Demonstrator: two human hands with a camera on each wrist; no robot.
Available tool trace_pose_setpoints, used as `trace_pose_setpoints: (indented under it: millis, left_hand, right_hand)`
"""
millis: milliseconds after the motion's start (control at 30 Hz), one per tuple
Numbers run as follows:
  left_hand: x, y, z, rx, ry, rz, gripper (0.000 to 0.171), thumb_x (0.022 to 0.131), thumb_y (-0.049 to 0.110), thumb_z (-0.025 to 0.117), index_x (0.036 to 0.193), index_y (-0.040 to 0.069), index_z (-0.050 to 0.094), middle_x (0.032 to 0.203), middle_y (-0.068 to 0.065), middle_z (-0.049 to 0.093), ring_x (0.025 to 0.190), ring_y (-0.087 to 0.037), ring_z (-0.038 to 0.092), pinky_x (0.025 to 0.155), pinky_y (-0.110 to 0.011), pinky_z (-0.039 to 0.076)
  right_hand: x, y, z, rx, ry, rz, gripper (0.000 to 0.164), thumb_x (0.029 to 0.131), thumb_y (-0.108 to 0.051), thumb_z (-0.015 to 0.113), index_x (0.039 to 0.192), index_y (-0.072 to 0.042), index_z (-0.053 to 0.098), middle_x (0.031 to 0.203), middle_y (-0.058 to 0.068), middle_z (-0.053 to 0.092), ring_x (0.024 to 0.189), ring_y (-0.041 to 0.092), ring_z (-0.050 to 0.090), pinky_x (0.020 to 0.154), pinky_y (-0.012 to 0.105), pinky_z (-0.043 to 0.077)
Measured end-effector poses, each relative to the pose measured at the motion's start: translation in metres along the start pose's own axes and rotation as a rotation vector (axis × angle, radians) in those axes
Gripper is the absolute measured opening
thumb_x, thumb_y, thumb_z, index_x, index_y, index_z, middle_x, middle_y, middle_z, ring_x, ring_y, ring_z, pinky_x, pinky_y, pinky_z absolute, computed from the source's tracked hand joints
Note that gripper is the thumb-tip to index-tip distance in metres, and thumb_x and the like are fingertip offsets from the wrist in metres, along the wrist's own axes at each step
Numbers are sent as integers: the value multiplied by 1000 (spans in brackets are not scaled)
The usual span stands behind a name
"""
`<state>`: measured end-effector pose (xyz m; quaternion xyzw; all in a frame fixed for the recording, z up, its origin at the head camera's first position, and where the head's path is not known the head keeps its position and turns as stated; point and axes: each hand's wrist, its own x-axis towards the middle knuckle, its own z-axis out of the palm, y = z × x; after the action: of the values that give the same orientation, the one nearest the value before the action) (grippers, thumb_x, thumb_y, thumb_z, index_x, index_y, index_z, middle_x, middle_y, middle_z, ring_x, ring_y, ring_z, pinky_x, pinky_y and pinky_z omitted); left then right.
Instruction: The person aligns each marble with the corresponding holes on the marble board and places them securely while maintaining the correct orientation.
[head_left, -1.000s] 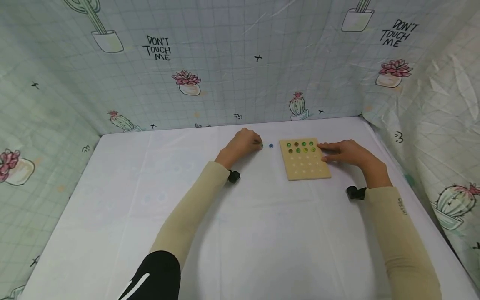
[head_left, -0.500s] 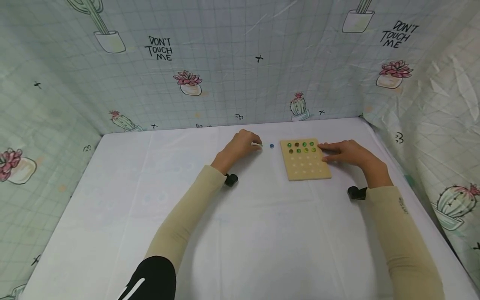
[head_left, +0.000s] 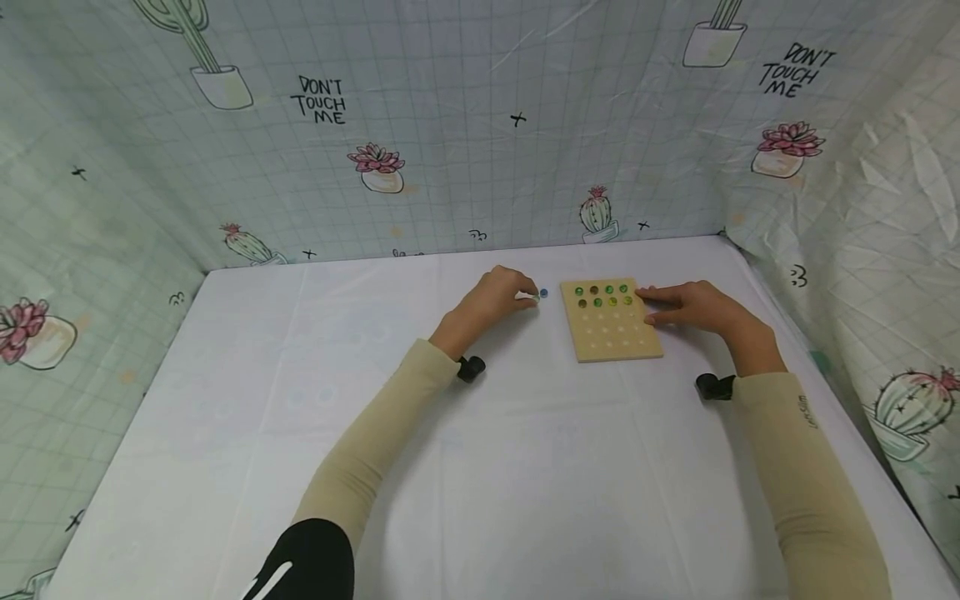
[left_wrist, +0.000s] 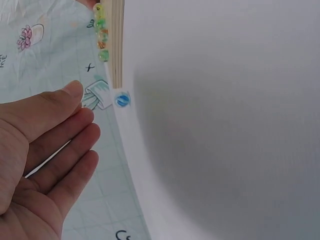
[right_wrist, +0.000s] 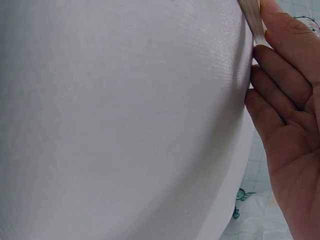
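The left hand (head_left: 501, 292) is over the table left of the board, its thumb and index fingertips pinching a small greenish marble (head_left: 537, 294), mostly hidden by the fingers. Close beside those fingertips a blue marble (left_wrist: 122, 99) lies on the white cloth. A square wooden board (head_left: 617, 340) with rows of round hollows lies to the right. Several green, yellow and brownish marbles (left_wrist: 102, 37) fill its two far rows. At the board's right edge the right hand (head_left: 693, 305) rests its outstretched index finger and thumb, the other fingers loosely extended.
A white cloth (head_left: 525, 467) covers the table. Behind it hangs a curtain (head_left: 450, 100) printed with cacti and lettering, which also runs down both sides. A small black camera (head_left: 471, 368) is strapped at the left wrist, another black camera (head_left: 712, 386) at the right.
The left hand has moved right, bringing its pinched fingertips up to the blue marble. The right hand and the board have stayed in place.
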<state>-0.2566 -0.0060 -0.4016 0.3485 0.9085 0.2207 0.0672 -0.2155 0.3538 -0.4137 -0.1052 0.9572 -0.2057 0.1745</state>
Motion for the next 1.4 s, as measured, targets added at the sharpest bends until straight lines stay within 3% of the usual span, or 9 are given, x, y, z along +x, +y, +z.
trace_pose_setpoints:
  millis: [600, 867, 1200, 1400]
  left_hand:
    - [17, 33, 20, -6, 5, 61, 25, 96, 19, 72, 119, 8, 75, 121, -3, 73, 117, -15, 67, 99, -23, 52]
    - [25, 46, 27, -40, 6, 41, 24, 96, 19, 73, 118, 9, 77, 123, -2, 73, 118, -14, 66, 98, -22, 52]
    - [28, 49, 37, -127, 57, -17, 22, 94, 17, 75, 114, 10, 78, 118, -1, 75, 113, -13, 67, 94, -21, 53]
    - [32, 52, 42, -134, 44, -66, 20, 94, 19, 75, 112, 11, 79, 112, -1, 76, 107, -12, 68, 87, -20, 54]
  right_hand:
    - [0, -1, 1, 11, 0, 22, 69, 93, -47, 72, 152, -19, 48, 157, 16, 40, 145, 47, 32, 116, 66, 27]
    - [-1, 0, 1, 14, 8, 0, 67, 94, -45, 72, 151, -18, 49, 156, 17, 41, 145, 47, 33, 115, 65, 28]
    - [0, -1, -1, -5, 10, -24, 67, 94, -45, 72, 151, -15, 50, 154, 18, 42, 143, 48, 35, 114, 66, 30]
    - [1, 1, -1, -5, 1, -27, 68, 94, -45, 72, 151, -15, 50, 155, 18, 42, 143, 48, 35, 113, 67, 30]
